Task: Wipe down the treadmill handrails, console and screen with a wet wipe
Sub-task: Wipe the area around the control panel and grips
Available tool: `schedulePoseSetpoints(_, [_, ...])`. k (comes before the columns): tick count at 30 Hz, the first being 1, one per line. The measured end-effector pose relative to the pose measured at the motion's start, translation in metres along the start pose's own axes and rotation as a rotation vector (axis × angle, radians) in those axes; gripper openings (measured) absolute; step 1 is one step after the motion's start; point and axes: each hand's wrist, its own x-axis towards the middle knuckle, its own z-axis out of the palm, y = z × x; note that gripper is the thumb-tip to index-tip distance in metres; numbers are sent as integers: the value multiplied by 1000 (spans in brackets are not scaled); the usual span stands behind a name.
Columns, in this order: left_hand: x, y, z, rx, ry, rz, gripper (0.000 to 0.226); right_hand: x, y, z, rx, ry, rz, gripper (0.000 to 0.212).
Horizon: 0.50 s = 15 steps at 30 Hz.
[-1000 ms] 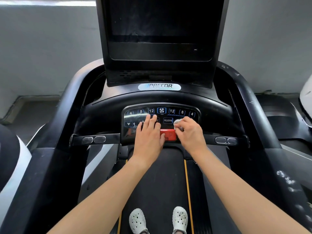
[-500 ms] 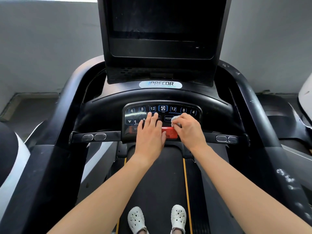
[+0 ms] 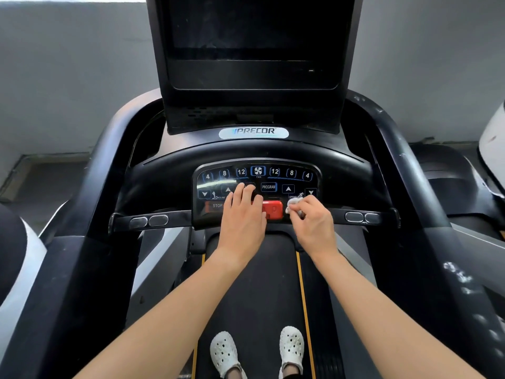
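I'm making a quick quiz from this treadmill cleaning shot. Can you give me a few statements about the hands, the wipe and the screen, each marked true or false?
1. The right hand pinches the wet wipe against the console panel, right of the red button. True.
2. The left hand holds the wipe too. False: it rests flat on the panel with straight fingers, left of the red button.
3. The screen shows a lit picture. False: it is dark.
4. The person stands on the belt in white shoes. True.
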Motion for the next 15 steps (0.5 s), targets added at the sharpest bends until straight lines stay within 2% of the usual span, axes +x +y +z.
schedulePoseSetpoints(5, [-4, -1, 2, 13, -11, 27, 35, -22, 6, 1, 0, -53, -3, 10])
schedulePoseSetpoints(15, [-5, -1, 0, 50, -43, 48, 38, -4, -12, 12, 64, 27, 111, 8])
